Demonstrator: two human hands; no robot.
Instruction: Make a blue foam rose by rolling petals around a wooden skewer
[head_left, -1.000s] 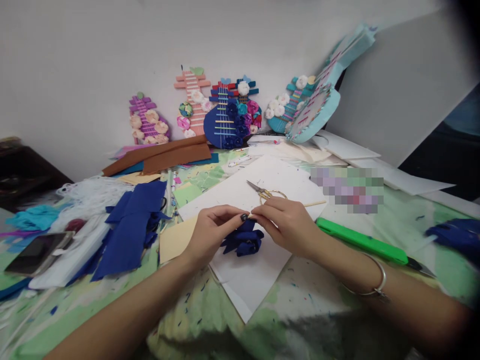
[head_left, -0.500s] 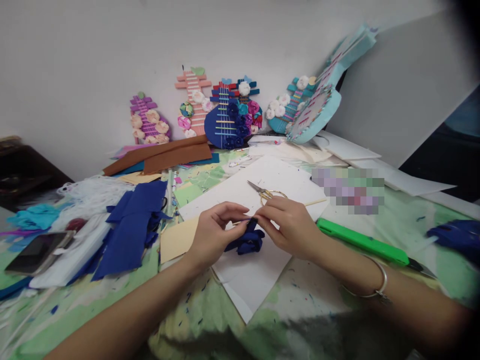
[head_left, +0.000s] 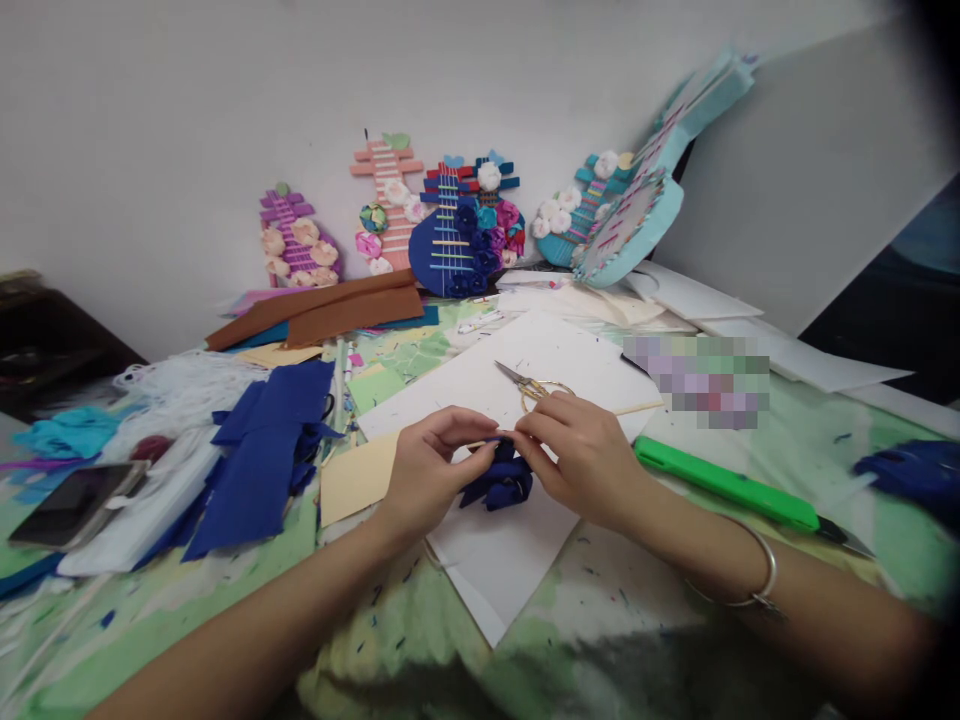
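Between my two hands hangs a dark blue paper flower (head_left: 508,484), its petals pointing down over a white sheet (head_left: 495,590). My left hand (head_left: 431,465) pinches its upper end between thumb and fingers. From the other side my right hand (head_left: 581,450) pinches the same end, with fingertips close to the left ones. What lies right between the fingertips is too small to make out. Gold-handled scissors (head_left: 529,385) lie on the sheet just beyond my right hand, and a thin stick (head_left: 637,407) shows past its knuckles.
A green utility knife (head_left: 727,485) lies at the right, blade exposed. Blue crepe paper strips (head_left: 259,455), a phone (head_left: 79,505) and white yarn (head_left: 176,390) are at the left. Decorated guitar shapes, one dark blue (head_left: 431,250), lean on the wall. A cream card (head_left: 356,480) lies beside my left hand.
The blue flower has turned and shifted slightly right, with its petals facing more downward. My right fingers have moved a little at the pinched end; my left hand is nearly still.
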